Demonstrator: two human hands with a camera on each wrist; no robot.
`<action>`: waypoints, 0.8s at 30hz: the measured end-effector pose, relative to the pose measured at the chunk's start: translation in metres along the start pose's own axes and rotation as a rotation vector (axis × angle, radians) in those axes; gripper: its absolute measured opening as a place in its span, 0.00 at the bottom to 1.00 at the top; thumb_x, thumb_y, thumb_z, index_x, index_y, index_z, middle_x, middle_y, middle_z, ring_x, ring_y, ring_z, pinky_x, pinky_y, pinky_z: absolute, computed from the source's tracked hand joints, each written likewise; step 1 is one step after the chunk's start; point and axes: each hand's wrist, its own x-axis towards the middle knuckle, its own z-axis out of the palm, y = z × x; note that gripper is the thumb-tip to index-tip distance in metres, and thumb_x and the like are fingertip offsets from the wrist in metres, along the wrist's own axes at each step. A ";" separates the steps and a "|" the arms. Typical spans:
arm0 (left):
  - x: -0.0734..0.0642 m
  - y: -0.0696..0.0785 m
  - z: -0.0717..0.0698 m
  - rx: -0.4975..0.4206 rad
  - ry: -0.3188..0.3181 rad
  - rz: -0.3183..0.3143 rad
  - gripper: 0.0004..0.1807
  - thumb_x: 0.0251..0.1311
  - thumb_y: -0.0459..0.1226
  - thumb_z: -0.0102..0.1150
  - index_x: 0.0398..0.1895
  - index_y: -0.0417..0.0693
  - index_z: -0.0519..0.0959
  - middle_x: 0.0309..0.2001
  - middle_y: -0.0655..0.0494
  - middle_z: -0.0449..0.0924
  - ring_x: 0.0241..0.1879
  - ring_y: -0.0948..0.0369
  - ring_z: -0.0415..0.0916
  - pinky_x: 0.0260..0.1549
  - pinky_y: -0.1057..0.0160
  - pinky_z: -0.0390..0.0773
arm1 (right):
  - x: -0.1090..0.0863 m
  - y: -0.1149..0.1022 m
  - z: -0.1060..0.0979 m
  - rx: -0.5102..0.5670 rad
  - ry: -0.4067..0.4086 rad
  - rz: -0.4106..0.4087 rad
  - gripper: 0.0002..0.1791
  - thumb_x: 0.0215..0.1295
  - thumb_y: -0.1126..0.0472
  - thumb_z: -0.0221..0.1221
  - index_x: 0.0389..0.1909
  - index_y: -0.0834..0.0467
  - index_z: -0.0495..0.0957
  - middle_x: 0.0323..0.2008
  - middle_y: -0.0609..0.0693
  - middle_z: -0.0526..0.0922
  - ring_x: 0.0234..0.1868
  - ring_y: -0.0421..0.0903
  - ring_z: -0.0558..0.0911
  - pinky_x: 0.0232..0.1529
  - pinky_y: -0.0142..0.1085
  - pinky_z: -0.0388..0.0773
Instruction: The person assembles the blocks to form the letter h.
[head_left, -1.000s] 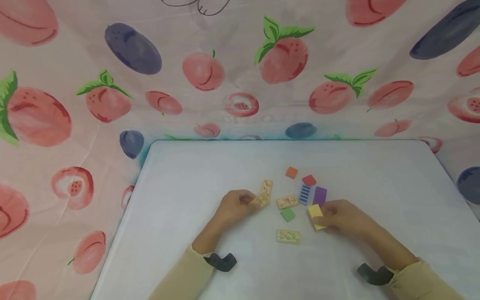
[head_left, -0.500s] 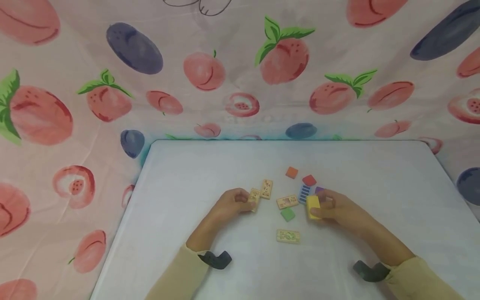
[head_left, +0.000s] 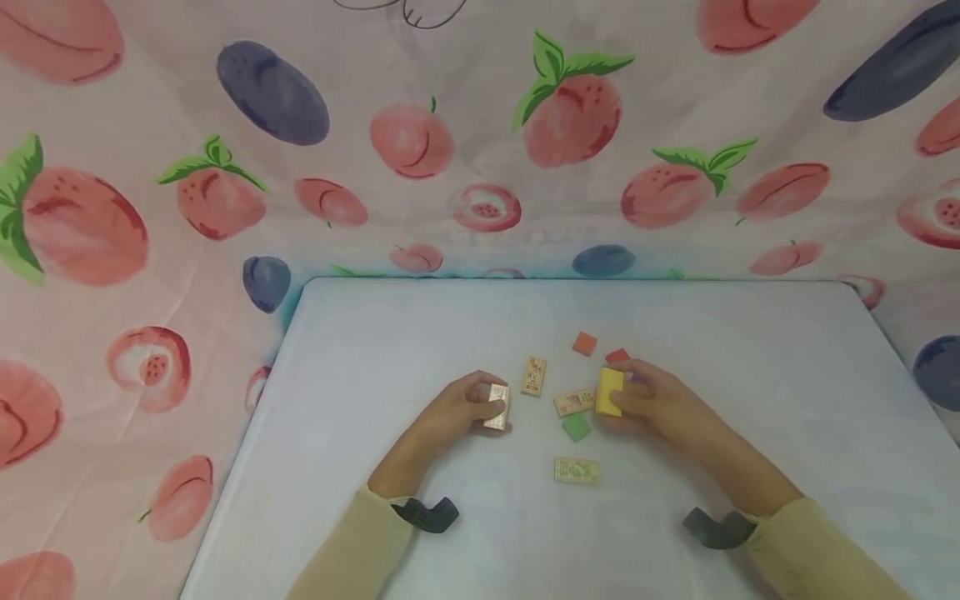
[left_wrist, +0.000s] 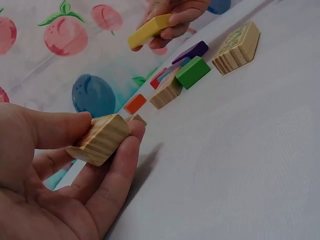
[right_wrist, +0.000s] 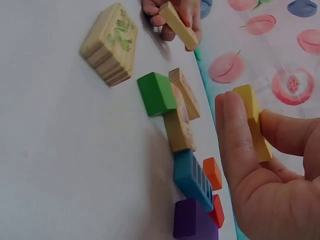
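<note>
My left hand (head_left: 459, 408) pinches a printed wooden block (head_left: 497, 407) between thumb and fingers, raised over the table; the left wrist view shows its grained side. To the right, my right hand (head_left: 663, 402) holds a yellow block (head_left: 609, 392) by its edges, also raised. Between the hands lie a printed wooden block (head_left: 573, 402) and a green block (head_left: 577, 427) close against it. Another wooden block (head_left: 534, 377) lies just right of my left hand. A blue striped block (right_wrist: 192, 180) and a purple block (right_wrist: 194, 220) show in the right wrist view, hidden under the right hand from above.
Farther back are an orange block (head_left: 584, 343) and a red block (head_left: 618, 356), the latter partly behind the right hand. Nearer the front lies a wooden block (head_left: 577, 470) with a green print. The white table (head_left: 390, 325) meets a fruit-patterned cloth (head_left: 480, 158) behind.
My left hand has drawn its wooden block left, away from the one lying there, and turned it upright. My right hand has moved the yellow block left and farther back, over the striped and purple blocks.
</note>
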 end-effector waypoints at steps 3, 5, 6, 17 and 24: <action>0.000 -0.001 -0.003 -0.021 -0.020 -0.010 0.21 0.69 0.31 0.61 0.63 0.41 0.72 0.46 0.42 0.85 0.44 0.50 0.89 0.46 0.56 0.87 | 0.005 -0.009 0.005 0.066 -0.030 -0.019 0.35 0.73 0.56 0.62 0.76 0.56 0.60 0.61 0.65 0.72 0.57 0.51 0.79 0.54 0.37 0.84; 0.000 -0.003 -0.004 -0.027 -0.024 -0.014 0.21 0.69 0.31 0.60 0.63 0.40 0.72 0.49 0.40 0.86 0.46 0.50 0.88 0.46 0.56 0.87 | 0.009 -0.016 0.009 0.082 -0.043 -0.031 0.34 0.72 0.59 0.62 0.75 0.57 0.60 0.55 0.61 0.76 0.53 0.49 0.81 0.54 0.37 0.84; 0.000 -0.003 -0.004 -0.028 -0.026 -0.014 0.21 0.69 0.31 0.60 0.64 0.40 0.71 0.50 0.39 0.86 0.47 0.50 0.88 0.47 0.56 0.86 | 0.011 -0.019 0.012 0.082 -0.042 -0.036 0.34 0.72 0.59 0.62 0.74 0.57 0.61 0.52 0.58 0.78 0.52 0.48 0.81 0.54 0.36 0.84; 0.002 -0.004 -0.004 -0.004 -0.040 -0.033 0.21 0.67 0.33 0.63 0.61 0.40 0.71 0.50 0.42 0.88 0.48 0.52 0.88 0.48 0.58 0.86 | 0.038 -0.045 0.036 0.195 -0.073 -0.064 0.32 0.71 0.65 0.61 0.73 0.58 0.63 0.59 0.59 0.72 0.49 0.45 0.84 0.57 0.45 0.83; 0.000 0.002 -0.008 0.047 0.030 -0.046 0.21 0.66 0.33 0.65 0.60 0.44 0.73 0.48 0.44 0.85 0.45 0.54 0.88 0.45 0.61 0.86 | 0.056 -0.057 0.044 0.162 -0.015 -0.027 0.31 0.70 0.63 0.63 0.71 0.53 0.67 0.57 0.59 0.75 0.51 0.48 0.83 0.58 0.47 0.82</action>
